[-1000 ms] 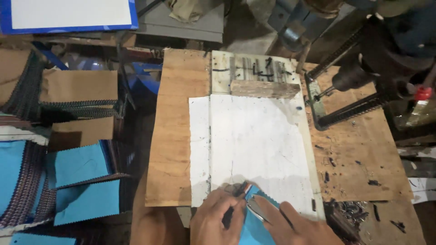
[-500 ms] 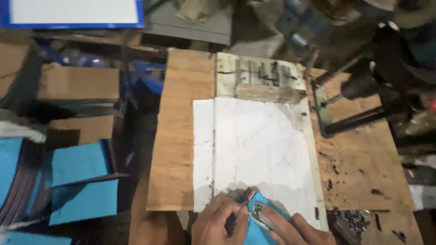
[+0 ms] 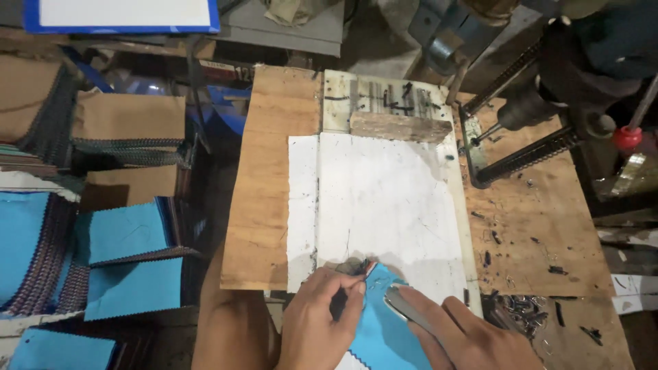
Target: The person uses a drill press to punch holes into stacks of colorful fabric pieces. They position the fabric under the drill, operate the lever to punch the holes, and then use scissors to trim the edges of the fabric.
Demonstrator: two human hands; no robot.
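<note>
Bench: worn plywood worktop (image 3: 271, 205) under a scuffed white board (image 3: 391, 205), where we work.
Swatch: bright blue zigzag-edged fabric piece (image 3: 384, 329) on the board's near edge, between our hands.
Left hand (image 3: 319, 322): fingers pinched on its top-left corner.
Right hand (image 3: 473, 336): presses a thin metal strip (image 3: 404, 305), angled up-left along the right edge.
</note>
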